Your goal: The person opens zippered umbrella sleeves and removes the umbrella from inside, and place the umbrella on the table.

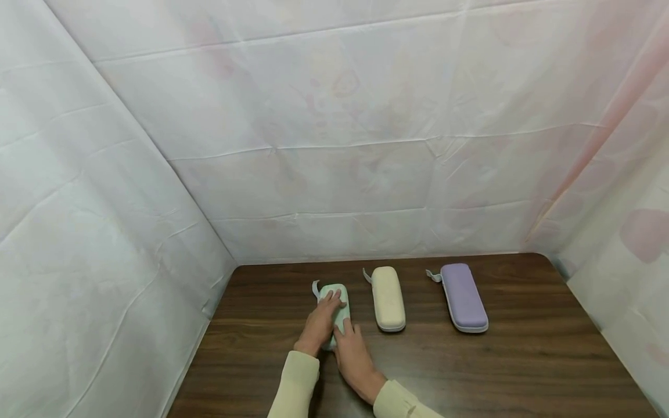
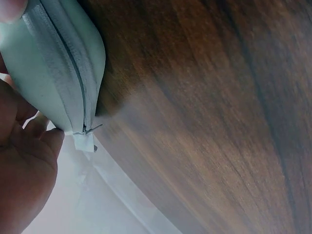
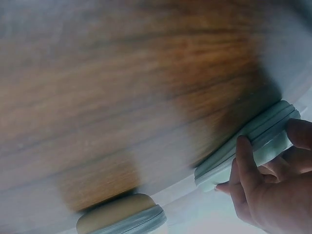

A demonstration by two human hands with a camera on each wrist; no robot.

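The left hand [image 1: 317,325] grips the mint-green case [image 1: 342,315] beneath its curled fingers; the right hand [image 1: 356,360] holds the near end in its fingers. Rightward of these fingers, the counter [image 1: 522,371] carries a cream case [image 1: 388,299] and, farther off, a purple case [image 1: 463,297].

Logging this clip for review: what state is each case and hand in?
Green case: looks closed, held by both hands.
Cream case: looks closed, lying flat, untouched.
Purple case: looks closed, lying flat, untouched.
Left hand: holding the green case.
Right hand: holding it toward its near end.
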